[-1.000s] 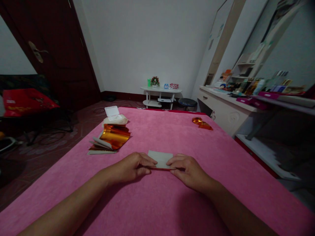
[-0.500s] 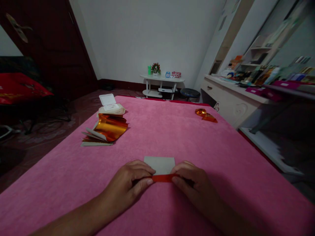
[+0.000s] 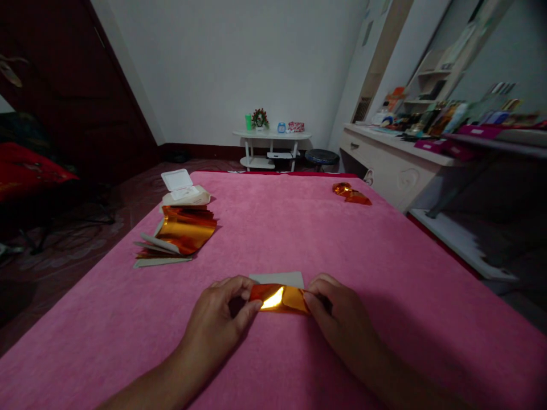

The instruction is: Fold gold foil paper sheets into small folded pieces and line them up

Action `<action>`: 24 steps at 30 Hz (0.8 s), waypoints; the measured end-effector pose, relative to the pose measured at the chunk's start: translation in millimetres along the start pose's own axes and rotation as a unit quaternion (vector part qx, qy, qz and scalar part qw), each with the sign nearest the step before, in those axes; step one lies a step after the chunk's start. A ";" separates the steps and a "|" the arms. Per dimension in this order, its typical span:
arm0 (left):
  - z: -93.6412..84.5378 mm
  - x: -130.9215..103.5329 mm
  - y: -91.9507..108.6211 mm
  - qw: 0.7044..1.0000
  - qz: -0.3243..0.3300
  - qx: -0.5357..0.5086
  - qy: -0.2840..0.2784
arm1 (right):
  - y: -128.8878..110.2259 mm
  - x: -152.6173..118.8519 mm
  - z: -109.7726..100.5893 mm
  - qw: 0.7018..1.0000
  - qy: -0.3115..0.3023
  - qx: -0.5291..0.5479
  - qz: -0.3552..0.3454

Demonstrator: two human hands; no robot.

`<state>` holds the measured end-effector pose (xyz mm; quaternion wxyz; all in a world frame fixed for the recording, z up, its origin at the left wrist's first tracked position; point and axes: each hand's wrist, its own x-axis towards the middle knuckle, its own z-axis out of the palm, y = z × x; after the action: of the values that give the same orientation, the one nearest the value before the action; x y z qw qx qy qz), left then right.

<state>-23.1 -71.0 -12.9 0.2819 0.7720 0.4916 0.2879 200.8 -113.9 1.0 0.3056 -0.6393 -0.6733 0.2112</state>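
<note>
Evenly, my two hands pinch the ends of a foil-faced sheet

My left hand (image 3: 220,322) is curled, its thumb and fingers pinching the left end of the foil-faced sheet (image 3: 280,298). My right hand (image 3: 344,313) pinches the right end in the same way, thumb on the side nearer me. How the remaining fingers of each hand lie beneath, I cannot fully tell.

The sheet is low over the pink cover (image 3: 273,239), in front of me and between my hands. A shiny orange-gold strip of it faces me, with a bright glare left of its middle, and a pale grey part shows just beyond the strip.

Farther off on my left, a stack of gold foil sheets (image 3: 187,230) lies on the cover, some pale backs fanned out along its near left side. Just beyond the stack is a cream-coloured packet (image 3: 194,196), with an open white case (image 3: 177,180) on it, its lid tipped up. Well apart, towards the far right of the cover, lies a piece of crumpled orange foil (image 3: 354,196).

Against the wall, a small white table (image 3: 273,135) bears a green cup (image 3: 248,121), a flower arrangement (image 3: 259,119), a small blue object (image 3: 281,127) and a red-and-white box (image 3: 296,127). A dark round stool (image 3: 321,157) stands beside it.
</note>
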 end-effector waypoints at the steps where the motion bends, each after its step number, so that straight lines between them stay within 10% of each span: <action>1: 0.2 -0.2 -0.5 1.000 -0.002 0.008 0.004 | -1.7 0.2 0.6 1.000 0.001 -0.020 0.006; 24: -9.8 8.5 -0.7 0.993 0.084 -0.013 -0.085 | 1.6 4.8 -0.9 0.991 -0.018 0.133 0.029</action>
<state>-27.7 -61.4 -5.3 0.3073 0.8286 0.3954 0.2505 202.5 -109.1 1.2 0.3696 -0.6084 -0.6257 0.3189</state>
